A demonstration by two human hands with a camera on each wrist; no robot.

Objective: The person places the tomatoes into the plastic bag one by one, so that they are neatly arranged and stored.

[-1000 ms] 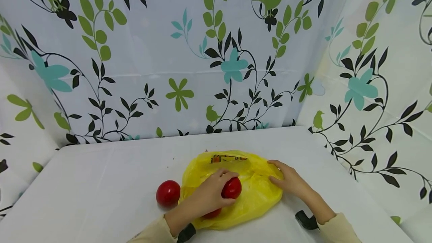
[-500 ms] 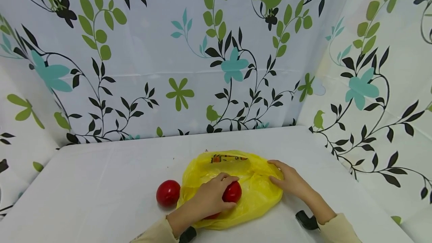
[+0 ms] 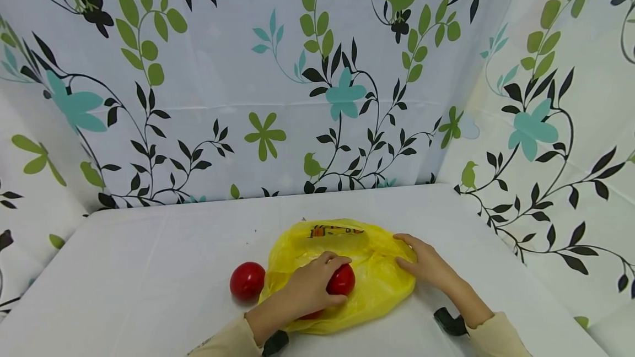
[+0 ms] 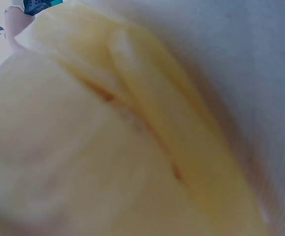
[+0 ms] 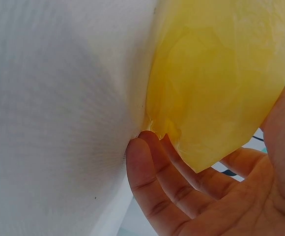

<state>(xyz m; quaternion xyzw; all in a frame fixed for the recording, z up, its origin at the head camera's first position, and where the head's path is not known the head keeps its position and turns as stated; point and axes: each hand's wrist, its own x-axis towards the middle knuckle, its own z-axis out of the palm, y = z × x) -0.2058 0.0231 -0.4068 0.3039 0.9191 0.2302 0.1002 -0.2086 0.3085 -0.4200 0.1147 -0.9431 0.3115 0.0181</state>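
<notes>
My left hand [image 3: 311, 284] grips a glossy, round red fruit [image 3: 342, 280] over the yellow plastic bag [image 3: 382, 277]; its exact kind is unclear. Part of another red fruit [image 3: 312, 315] shows under my left wrist, and I cannot tell whether it lies inside the bag. A third red fruit [image 3: 247, 281] sits on the table just left of the bag. At the bag's right edge, my right hand [image 3: 428, 263] holds the plastic between thumb and fingers [image 5: 155, 199]. Blurred yellow plastic [image 4: 147, 108] fills much of the left wrist view.
Everything lies on a white-covered table [image 3: 163, 269]. A patterned curtain [image 3: 223, 70] with leaves and birds hangs behind it, and more of it hangs at both sides. Black wrist-camera parts [image 3: 450, 322] stick out beside both wrists.
My left hand has shifted very slightly, still gripping the red fruit over the bag. The right hand and the fruit on the table keep their places.
</notes>
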